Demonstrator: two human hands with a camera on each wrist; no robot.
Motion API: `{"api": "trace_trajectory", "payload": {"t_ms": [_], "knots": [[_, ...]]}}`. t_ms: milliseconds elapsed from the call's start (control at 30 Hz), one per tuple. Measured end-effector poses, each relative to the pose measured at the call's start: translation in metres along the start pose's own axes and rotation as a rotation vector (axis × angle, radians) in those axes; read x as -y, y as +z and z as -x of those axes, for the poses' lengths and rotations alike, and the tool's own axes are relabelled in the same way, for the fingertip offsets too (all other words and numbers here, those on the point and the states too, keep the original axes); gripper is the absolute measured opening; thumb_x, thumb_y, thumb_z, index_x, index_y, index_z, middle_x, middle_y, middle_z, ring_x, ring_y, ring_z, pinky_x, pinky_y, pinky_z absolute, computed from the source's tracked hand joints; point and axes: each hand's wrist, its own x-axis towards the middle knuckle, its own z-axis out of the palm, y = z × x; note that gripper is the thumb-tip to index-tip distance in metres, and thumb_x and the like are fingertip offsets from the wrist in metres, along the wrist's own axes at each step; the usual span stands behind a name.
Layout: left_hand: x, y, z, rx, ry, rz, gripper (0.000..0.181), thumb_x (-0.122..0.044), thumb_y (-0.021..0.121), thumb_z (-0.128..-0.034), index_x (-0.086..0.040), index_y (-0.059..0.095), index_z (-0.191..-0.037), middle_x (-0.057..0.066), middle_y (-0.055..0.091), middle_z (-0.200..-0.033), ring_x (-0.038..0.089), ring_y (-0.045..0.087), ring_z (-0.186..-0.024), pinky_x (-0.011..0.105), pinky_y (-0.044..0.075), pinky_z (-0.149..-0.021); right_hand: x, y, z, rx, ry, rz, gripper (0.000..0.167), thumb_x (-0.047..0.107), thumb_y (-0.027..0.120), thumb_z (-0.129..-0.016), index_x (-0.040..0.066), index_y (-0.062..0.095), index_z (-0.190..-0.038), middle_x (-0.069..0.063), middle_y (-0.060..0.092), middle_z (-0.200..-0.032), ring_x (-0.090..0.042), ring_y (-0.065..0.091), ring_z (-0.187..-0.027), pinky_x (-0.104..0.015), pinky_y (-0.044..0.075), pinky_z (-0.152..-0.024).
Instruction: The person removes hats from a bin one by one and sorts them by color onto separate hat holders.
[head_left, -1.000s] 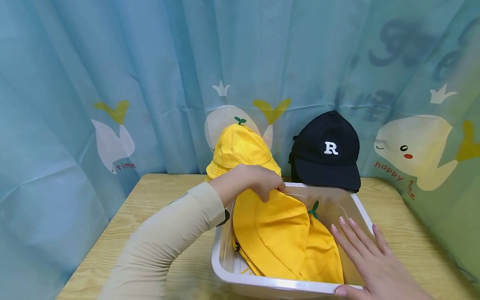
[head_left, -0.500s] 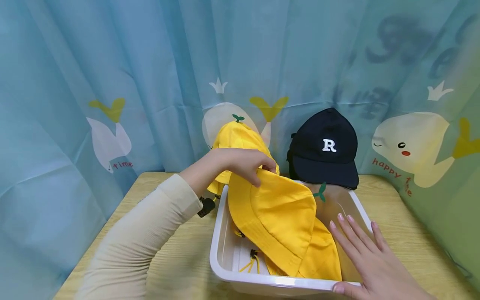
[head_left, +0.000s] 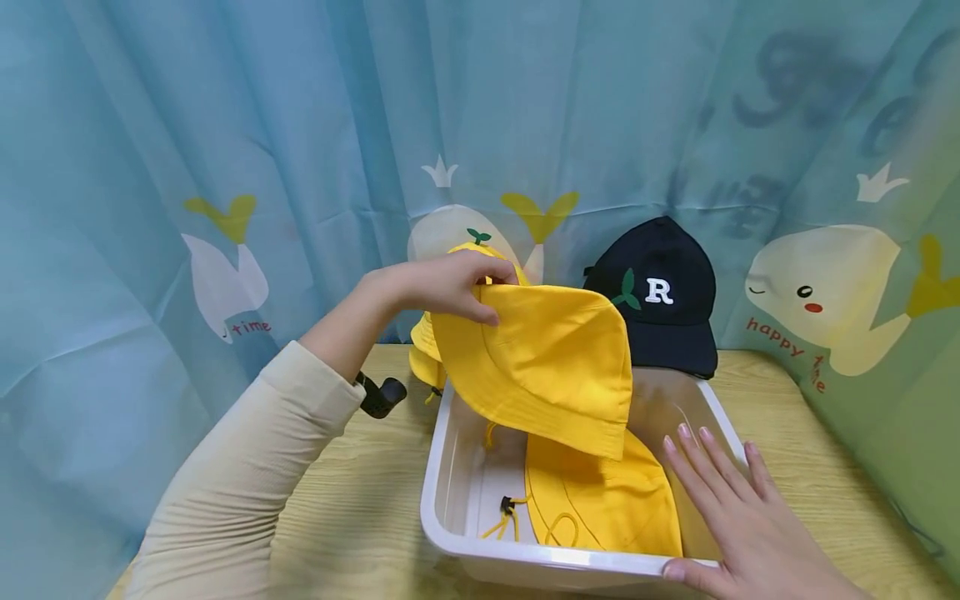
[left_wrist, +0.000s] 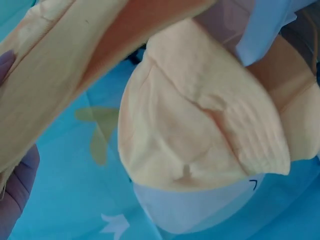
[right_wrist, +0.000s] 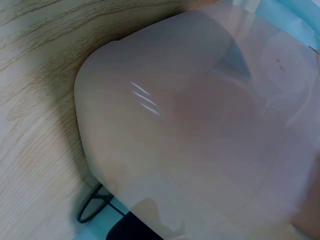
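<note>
In the head view my left hand (head_left: 457, 282) pinches the brim of a yellow hat (head_left: 555, 358), which hangs tilted over the white bin (head_left: 468, 546). Another yellow hat (head_left: 630, 500) lies inside the bin at the right, its cord beside it. My right hand (head_left: 757, 525) rests with spread fingers on the bin's right side, thumb on the front rim. The left wrist view shows part of my left hand (left_wrist: 22, 185) at the held hat (left_wrist: 45, 75). The bin's outer wall (right_wrist: 190, 135) fills most of the right wrist view.
Behind the bin's left corner stand stacked yellow hats (head_left: 426, 350), partly hidden by my left hand; one shows in the left wrist view (left_wrist: 180, 120). A black cap (head_left: 675, 275) with a white R sits behind the bin. A patterned curtain (head_left: 315, 167) hangs behind the wooden table (head_left: 352, 483).
My left hand has lifted the yellow hat up and leftward from the bin, uncovering the hat beneath and its cord. My right hand has stayed on the bin.
</note>
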Motion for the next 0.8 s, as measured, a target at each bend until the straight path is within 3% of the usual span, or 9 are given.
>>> {"api": "trace_trajectory", "payload": {"t_ms": [267, 467, 633, 800], "knots": [[0.008, -0.006, 0.02, -0.166, -0.021, 0.174, 0.02, -0.015, 0.071, -0.0839, -0.011, 0.057, -0.098, 0.004, 0.05, -0.086, 0.017, 0.05, -0.082, 0.029, 0.042, -0.072, -0.002, 0.0, -0.001, 0.002, -0.016, -0.024, 0.105, 0.074, 0.053, -0.076, 0.01, 0.015, -0.152, -0.002, 0.002, -0.16, -0.012, -0.006, -0.146, -0.039, -0.014, -0.115], [0.018, 0.006, 0.028, -0.371, -0.024, 0.308, 0.02, -0.01, 0.072, -0.0826, -0.004, 0.057, -0.095, 0.008, 0.053, -0.089, 0.019, 0.052, -0.082, 0.027, 0.043, -0.07, -0.005, 0.001, -0.001, 0.011, -0.016, -0.048, 0.106, 0.07, 0.057, -0.076, 0.01, 0.015, -0.152, -0.001, 0.002, -0.16, -0.01, -0.008, -0.145, -0.04, -0.015, -0.114], [0.021, 0.015, 0.035, -0.539, -0.097, 0.327, 0.022, -0.012, 0.073, -0.0823, -0.006, 0.061, -0.1, 0.007, 0.057, -0.09, 0.02, 0.053, -0.08, 0.026, 0.048, -0.066, -0.01, 0.002, -0.003, -0.01, -0.055, -0.057, 0.104, 0.071, 0.054, -0.078, 0.007, 0.017, -0.151, -0.004, 0.004, -0.16, -0.011, -0.006, -0.146, -0.036, -0.014, -0.115], [0.019, 0.017, 0.04, -0.67, -0.116, 0.344, 0.024, -0.013, 0.072, -0.0832, -0.005, 0.06, -0.103, 0.005, 0.058, -0.093, 0.02, 0.054, -0.082, 0.026, 0.048, -0.066, -0.015, 0.001, -0.005, 0.017, -0.108, -0.126, 0.1, 0.067, 0.053, -0.082, 0.005, 0.016, -0.151, -0.008, 0.004, -0.16, -0.015, -0.004, -0.146, -0.029, -0.014, -0.114]]}}
